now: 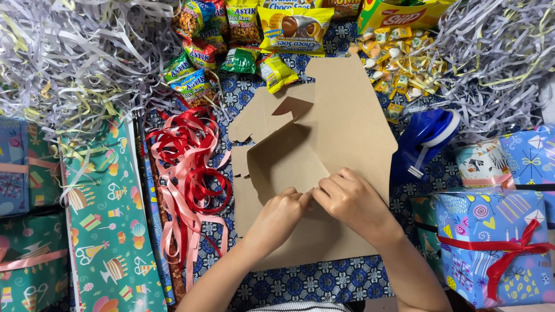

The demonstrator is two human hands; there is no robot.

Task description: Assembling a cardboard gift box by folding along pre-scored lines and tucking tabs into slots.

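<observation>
Folding a brown cardboard box blank (324, 144) at table centre.
Left hand (277, 216) and right hand (350, 202) pinch one flap between closed fingertips; the blank extends toward 12 o'clock, red ribbon (188, 167) at 9 o'clock.

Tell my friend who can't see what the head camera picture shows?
Two hands, left hand and right hand, fold a flat brown cardboard box. Red and pink ribbons lie left, a wrapped blue present right.
</observation>
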